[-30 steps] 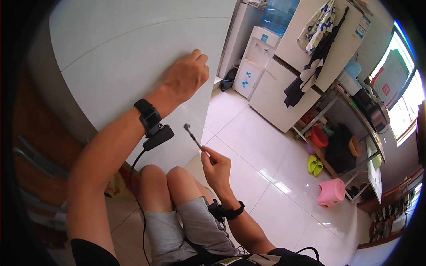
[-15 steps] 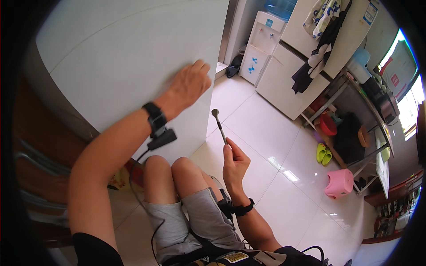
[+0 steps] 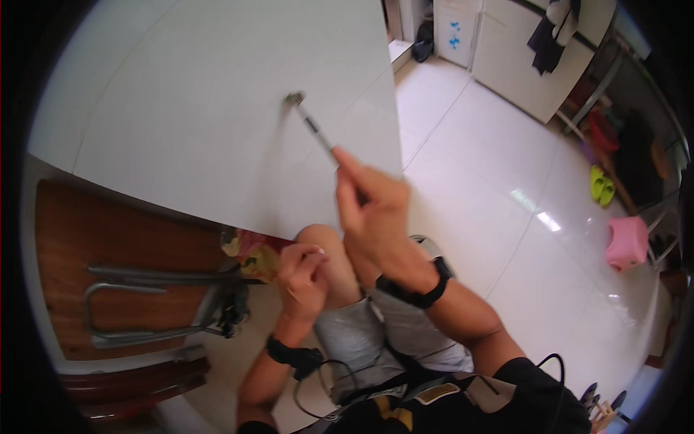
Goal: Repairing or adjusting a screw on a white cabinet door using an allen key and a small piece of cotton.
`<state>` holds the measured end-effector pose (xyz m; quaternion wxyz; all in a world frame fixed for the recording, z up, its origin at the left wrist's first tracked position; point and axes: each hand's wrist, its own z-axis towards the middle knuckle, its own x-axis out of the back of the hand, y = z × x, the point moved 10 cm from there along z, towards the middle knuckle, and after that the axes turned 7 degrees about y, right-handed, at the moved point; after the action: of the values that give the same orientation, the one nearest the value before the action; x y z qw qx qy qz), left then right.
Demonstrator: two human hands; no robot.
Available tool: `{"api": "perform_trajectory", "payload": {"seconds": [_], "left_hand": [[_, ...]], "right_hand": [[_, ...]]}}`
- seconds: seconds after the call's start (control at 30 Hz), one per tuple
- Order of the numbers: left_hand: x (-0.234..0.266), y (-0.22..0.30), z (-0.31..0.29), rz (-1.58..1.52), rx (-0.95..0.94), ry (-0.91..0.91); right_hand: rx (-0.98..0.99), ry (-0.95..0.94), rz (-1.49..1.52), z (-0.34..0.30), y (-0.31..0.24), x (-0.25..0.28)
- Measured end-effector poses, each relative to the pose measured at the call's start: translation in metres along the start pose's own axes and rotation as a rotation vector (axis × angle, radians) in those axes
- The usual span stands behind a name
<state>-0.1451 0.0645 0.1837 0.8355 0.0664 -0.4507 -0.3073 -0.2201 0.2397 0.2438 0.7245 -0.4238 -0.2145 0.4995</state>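
My right hand [image 3: 379,210] is closed around a thin metallic stick [image 3: 319,132] with a dark band and a small, dark, rounded head. That head is over the white tabletop [image 3: 195,108]; whether it touches the surface, I cannot tell. Beside the table's near edge, above my left knee, my left hand [image 3: 302,286] is raised with its fingers curled in. A small pale spot shows at its fingertips, too small to name. A black strap circles each wrist, and a cable hangs by the left one.
Under the table, left, are a brown wooden panel and a metal-framed folding piece [image 3: 137,275]. A colourful bag [image 3: 253,257] lies by my left knee. To the right stand a pink stool [image 3: 626,242], green slippers [image 3: 601,186] and a fridge [image 3: 531,61].
My left hand has come off the tabletop and back toward my lap, its fingers curled. My right hand has carried the stick up and left over the table. The view has shifted left.
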Motion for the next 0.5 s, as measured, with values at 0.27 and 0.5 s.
{"api": "perform_trajectory", "payload": {"seconds": [0.27,0.5], "left_hand": [[0.033,-0.004,-0.035,-0.057,0.191,0.059],[0.061,-0.012,-0.020,0.029,0.163,0.161]], "right_hand": [[0.113,-0.157,0.078,-0.024,-0.031,-0.008],[0.039,-0.059,-0.022,-0.003,-0.012,0.002]]}}
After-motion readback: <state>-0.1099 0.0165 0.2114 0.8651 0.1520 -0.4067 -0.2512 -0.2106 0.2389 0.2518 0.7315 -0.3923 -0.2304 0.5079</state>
